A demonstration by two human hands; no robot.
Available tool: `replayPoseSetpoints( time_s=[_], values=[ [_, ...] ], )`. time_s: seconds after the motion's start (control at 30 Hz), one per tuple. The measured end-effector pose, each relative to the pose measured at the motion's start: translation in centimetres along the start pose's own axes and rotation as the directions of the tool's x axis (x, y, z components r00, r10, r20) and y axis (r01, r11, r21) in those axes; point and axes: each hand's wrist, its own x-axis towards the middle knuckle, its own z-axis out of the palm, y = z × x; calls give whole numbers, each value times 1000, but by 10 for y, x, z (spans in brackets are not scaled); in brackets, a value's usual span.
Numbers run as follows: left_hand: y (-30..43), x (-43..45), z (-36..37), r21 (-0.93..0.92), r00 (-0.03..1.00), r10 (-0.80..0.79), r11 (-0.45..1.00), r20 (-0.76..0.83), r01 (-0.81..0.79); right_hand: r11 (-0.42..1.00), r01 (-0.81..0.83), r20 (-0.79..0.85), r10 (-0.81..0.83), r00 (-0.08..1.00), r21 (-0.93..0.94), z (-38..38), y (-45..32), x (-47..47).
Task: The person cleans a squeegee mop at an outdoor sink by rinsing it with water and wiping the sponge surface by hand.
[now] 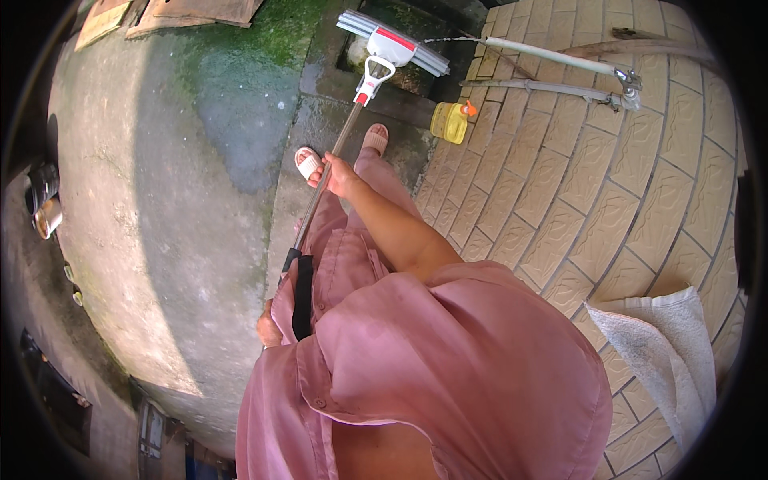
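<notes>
A sponge mop with a steel pole (342, 135) slants away from my body. Its white and red head (390, 47), with grey side plates, is at the far end, over a dark, wet concrete trough (414, 99). My right hand (339, 175) is closed around the middle of the pole. Lower down, near the black grip (291, 259), my left hand (270, 325) is wrapped around the pole's near end, its fingers partly hidden by my pink sleeve. Water streams from a white pipe (549, 55) towards the mop head. The sponge itself is hard to make out.
A yellow plastic bottle (450, 123) with an orange cap stands by the tiled wall (558, 198). The pipe runs from a metal tap (629, 87). At right hangs a white towel (666, 348). Wet, mossy concrete (240, 120) lies left; boards (186, 12) rest at the top.
</notes>
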Motion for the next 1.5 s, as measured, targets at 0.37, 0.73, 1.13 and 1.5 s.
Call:
replayPoseSetpoints(
  time_s=[0.37,0.73,1.13,1.5],
  values=[
    [18,17,-3,18,1000,-7,1000,25,6,996,55,-134,-64,989,-72,-2,2,-1],
    [55,50,-29,71,991,-120,991,58,116,956,90,-125,-129,984,-280,-7,3,22],
    [77,68,-8,-78,944,-302,946,133,314,815,89,21,-94,995,-572,3,-17,-20],
    [86,77,7,-337,914,-332,854,236,397,782,72,-80,-155,985,-620,-71,-35,-72]
  ],
)
